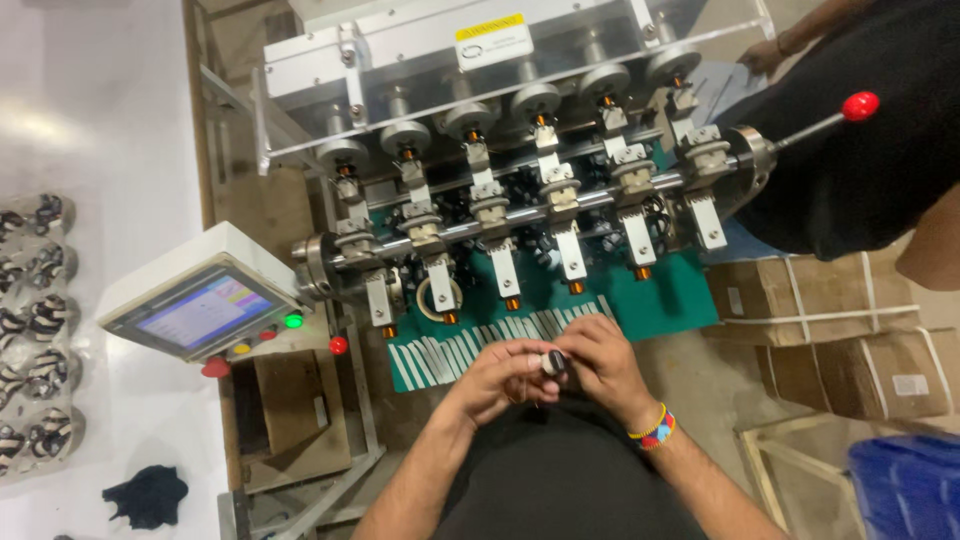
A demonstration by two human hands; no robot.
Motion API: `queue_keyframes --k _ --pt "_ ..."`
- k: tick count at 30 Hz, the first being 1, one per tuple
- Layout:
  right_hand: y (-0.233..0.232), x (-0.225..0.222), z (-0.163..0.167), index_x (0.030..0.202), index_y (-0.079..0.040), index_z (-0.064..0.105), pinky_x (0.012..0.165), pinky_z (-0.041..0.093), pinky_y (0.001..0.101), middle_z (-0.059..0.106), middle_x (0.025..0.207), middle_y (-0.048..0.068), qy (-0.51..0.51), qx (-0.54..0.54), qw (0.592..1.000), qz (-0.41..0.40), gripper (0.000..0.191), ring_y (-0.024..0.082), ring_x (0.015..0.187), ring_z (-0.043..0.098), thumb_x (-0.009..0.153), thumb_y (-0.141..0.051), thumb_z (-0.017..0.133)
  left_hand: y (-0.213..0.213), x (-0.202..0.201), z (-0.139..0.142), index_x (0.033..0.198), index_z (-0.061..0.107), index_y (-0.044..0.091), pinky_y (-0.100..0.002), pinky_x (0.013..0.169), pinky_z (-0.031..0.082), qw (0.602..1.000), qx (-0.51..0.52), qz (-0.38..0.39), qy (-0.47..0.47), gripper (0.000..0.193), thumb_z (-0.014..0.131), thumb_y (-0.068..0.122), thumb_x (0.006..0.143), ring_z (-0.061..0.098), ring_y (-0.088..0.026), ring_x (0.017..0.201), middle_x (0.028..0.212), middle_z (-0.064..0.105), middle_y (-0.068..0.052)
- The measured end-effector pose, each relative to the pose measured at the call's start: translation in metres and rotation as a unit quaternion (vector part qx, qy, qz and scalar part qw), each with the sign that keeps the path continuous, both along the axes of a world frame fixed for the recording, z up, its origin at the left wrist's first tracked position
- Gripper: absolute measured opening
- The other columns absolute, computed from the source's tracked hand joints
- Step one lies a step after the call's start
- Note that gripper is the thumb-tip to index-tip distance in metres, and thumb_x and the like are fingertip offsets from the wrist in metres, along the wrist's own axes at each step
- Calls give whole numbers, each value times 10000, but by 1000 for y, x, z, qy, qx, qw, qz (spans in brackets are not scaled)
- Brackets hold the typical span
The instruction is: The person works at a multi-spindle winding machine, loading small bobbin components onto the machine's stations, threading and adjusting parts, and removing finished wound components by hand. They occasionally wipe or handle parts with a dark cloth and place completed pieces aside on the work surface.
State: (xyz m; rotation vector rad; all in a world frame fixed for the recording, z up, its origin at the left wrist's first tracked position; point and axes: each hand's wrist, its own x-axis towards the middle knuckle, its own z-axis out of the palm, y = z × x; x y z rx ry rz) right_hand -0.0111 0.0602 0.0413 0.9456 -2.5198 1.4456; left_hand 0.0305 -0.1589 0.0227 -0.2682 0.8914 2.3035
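Head view. Both hands meet in front of the person's torso, just below the green mat (660, 300) that lies under the machine. The left hand (500, 380) and the right hand (600, 362) close together on one small round part (553, 362), light-coloured with a dark end. The fingers of both hands are curled shut around it; the part sits between the thumbs and forefingers, clear of the machine and not touching the mat. Its exact kind is too small to tell.

Above the hands stands a multi-spindle winding machine (520, 130) with a row of six stations. Each station carries a clamp on a common steel shaft (520, 218), and a copper-wound tip shows at each lower end. A lever with a red knob (858, 105) projects from the right end of the shaft. A row of thin white strips (450, 352) lies along the near edge of the mat, next to a roll of tape (438, 295). A control panel (205, 310) with a lit screen and coloured buttons stands at the left. Trays of wound parts (35, 330) rest on the white table farther left. Cardboard boxes (810, 300) are stacked at the right, where another person in dark clothing stands.

Hazards, as judged from this position. The part is small and pinched at the fingertips only; a loosened pinch would likely drop it into the lap or onto the floor. Any fine wire on it could snag or break if the hands pull apart.
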Motion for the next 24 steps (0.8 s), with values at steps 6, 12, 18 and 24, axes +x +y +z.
queue_keyframes --k 6,12,18,24 --pt "53 -33 -31 1267 -92 702 823 570 276 721 1049 26 -344 -38 938 -7 373 111 926 691 909 -191 735 43 -23 10 1169 730 37 -336 819 608 797 -477 20 370 289 763 131 897 748 -234 930 1061 763 -121" --pt "92 -60 -34 1184 -41 694 774 534 257 700 1002 11 -432 -79 893 97 335 63 879 616 875 -158 751 93 -37 37 1244 667 56 -374 920 580 718 -506 27 478 400 755 91 855 711 -298 1083 1187 723 -142" --pt "121 -69 -14 891 -18 718 619 496 296 667 858 36 -310 -29 948 71 124 120 772 625 855 -132 749 129 -42 44 1403 529 50 -336 879 575 815 -472 12 336 626 762 113 826 690 -230 968 1092 694 -118" --pt "133 -67 4 877 -36 706 601 502 319 661 811 75 -219 11 974 57 101 194 700 656 861 -133 730 155 -37 18 1151 724 3 -272 734 584 836 -474 38 273 364 814 95 811 686 -119 816 981 714 -62"
